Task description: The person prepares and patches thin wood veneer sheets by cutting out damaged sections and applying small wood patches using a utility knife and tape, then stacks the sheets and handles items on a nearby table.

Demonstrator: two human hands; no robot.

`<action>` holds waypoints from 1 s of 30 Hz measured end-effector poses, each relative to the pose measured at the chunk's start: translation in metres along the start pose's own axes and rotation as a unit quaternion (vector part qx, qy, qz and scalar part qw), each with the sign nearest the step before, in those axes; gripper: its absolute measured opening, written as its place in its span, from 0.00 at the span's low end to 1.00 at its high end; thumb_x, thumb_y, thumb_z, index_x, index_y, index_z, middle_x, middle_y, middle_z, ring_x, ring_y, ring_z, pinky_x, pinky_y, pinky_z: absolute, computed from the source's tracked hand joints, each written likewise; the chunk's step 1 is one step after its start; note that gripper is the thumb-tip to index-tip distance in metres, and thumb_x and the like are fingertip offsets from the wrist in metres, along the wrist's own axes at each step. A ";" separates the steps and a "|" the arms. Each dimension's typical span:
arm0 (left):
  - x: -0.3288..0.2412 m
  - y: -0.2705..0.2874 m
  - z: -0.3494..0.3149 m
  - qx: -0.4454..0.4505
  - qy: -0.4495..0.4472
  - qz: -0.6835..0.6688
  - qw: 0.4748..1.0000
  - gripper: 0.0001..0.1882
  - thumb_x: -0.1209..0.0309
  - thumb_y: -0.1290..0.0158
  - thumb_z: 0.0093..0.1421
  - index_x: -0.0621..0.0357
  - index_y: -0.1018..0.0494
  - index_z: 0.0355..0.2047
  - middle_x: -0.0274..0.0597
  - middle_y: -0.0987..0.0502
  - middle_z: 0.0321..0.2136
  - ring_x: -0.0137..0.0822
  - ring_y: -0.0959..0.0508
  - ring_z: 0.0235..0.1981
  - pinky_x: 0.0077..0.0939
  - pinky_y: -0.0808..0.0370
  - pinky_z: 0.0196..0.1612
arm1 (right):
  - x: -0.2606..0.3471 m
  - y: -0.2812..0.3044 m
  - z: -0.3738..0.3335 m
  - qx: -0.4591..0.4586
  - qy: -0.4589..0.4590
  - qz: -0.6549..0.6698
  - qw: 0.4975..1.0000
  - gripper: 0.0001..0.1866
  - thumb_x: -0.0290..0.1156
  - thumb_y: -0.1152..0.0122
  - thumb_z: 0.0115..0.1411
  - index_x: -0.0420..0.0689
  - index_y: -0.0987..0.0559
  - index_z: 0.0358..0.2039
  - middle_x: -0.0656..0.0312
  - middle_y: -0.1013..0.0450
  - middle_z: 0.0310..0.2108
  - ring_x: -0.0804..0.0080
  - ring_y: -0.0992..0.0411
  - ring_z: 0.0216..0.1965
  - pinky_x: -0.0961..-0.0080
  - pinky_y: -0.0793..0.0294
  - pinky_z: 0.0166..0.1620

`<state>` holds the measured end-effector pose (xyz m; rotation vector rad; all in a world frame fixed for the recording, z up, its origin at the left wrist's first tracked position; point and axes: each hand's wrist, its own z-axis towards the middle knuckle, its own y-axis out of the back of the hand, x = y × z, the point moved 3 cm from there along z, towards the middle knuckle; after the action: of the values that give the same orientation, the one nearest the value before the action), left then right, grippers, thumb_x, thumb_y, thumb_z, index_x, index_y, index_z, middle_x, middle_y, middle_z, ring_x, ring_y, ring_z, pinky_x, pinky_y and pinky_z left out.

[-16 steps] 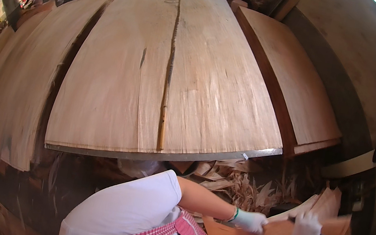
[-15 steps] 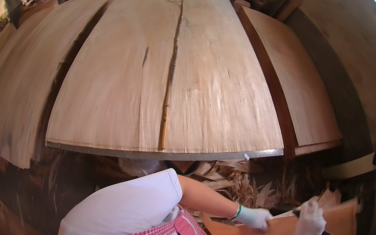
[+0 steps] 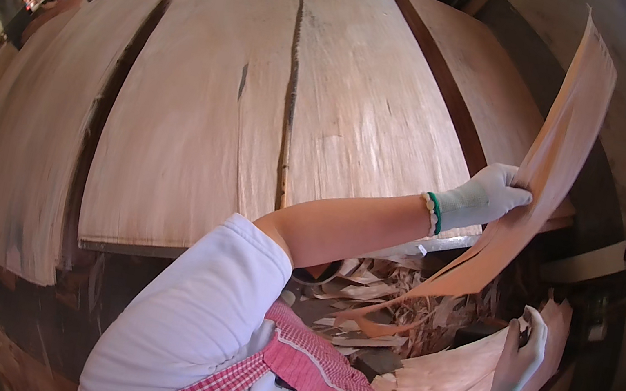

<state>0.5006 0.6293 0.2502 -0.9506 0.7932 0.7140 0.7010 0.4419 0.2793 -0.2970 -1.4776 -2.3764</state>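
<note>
My left hand (image 3: 486,198), in a whitish glove with a green cuff, is closed on a long, curved strip of wood veneer (image 3: 556,153). It holds the strip up by its edge; the lower end is split and ragged and hangs over scraps. Lower right, my gloved right hand (image 3: 519,364) has its fingers curled round a dark-handled tool (image 3: 526,334), mostly hidden by the fingers. Beneath and beside that hand lie pale reddish veneer sheets (image 3: 438,386) with torn edges.
A wide stack of veneer sheets (image 3: 193,117) with a dark lengthwise gap fills the middle. More stacks stand at the left (image 3: 35,124) and right (image 3: 474,73). Torn veneer scraps (image 3: 372,288) pile up past the near edge. A pale curved piece (image 3: 595,266) juts out at right.
My left hand has risen up and right, lifting the veneer strip off the lower sheets and tilting it steeply. My right hand stays low, its fingers less tightly wrapped.
</note>
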 end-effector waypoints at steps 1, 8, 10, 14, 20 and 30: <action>0.000 -0.003 0.005 -0.004 -0.014 0.016 1.000 0.11 0.72 0.47 0.60 0.69 0.24 0.37 0.36 0.21 0.31 0.24 0.24 0.31 0.21 0.25 0.38 | -0.002 0.000 -0.006 -0.004 -0.017 0.012 1.000 0.13 0.19 0.43 0.59 0.37 0.25 0.46 0.54 0.26 0.41 0.65 0.27 0.41 0.74 0.28 0.46; 0.048 -0.060 0.047 0.070 0.038 0.065 0.995 0.12 0.69 0.47 0.58 0.69 0.23 0.34 0.39 0.21 0.26 0.27 0.23 0.29 0.23 0.26 0.35 | -0.085 0.011 -0.053 0.002 -0.182 0.017 0.983 0.13 0.28 0.44 0.62 0.36 0.25 0.46 0.54 0.25 0.42 0.66 0.28 0.42 0.74 0.30 0.47; 0.067 -0.090 0.059 0.093 0.029 0.071 0.993 0.12 0.69 0.47 0.56 0.67 0.23 0.33 0.42 0.21 0.24 0.31 0.23 0.27 0.27 0.27 0.32 | -0.119 0.017 -0.070 -0.005 -0.227 0.007 0.974 0.14 0.30 0.45 0.62 0.36 0.25 0.46 0.54 0.25 0.42 0.65 0.27 0.43 0.74 0.30 0.47; 0.110 -0.134 0.101 0.096 -0.013 0.093 0.991 0.10 0.70 0.47 0.54 0.66 0.23 0.29 0.47 0.22 0.22 0.37 0.22 0.25 0.30 0.27 0.32 | -0.191 0.005 -0.084 -0.019 -0.262 0.028 0.965 0.15 0.28 0.44 0.61 0.35 0.26 0.47 0.57 0.26 0.40 0.70 0.30 0.41 0.75 0.31 0.46; 0.163 -0.213 0.196 0.096 -0.014 0.107 0.989 0.08 0.70 0.49 0.54 0.62 0.24 0.24 0.43 0.23 0.18 0.33 0.24 0.21 0.26 0.29 0.27 | -0.264 0.016 -0.050 -0.056 -0.261 -0.008 0.964 0.15 0.39 0.42 0.61 0.39 0.21 0.40 0.50 0.23 0.36 0.57 0.24 0.38 0.66 0.26 0.43; 0.221 -0.229 0.423 0.062 -0.107 0.221 0.967 0.10 0.69 0.47 0.58 0.62 0.22 0.37 0.43 0.20 0.32 0.34 0.21 0.32 0.30 0.24 0.39 | -0.486 0.005 0.074 -0.056 -0.290 0.228 0.928 0.14 0.25 0.45 0.63 0.32 0.27 0.47 0.61 0.26 0.40 0.76 0.31 0.40 0.79 0.30 0.47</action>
<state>0.9135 0.9550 0.3120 -0.5718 0.8559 1.1209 1.1522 0.5862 0.1496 -1.3117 -1.2899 -2.0687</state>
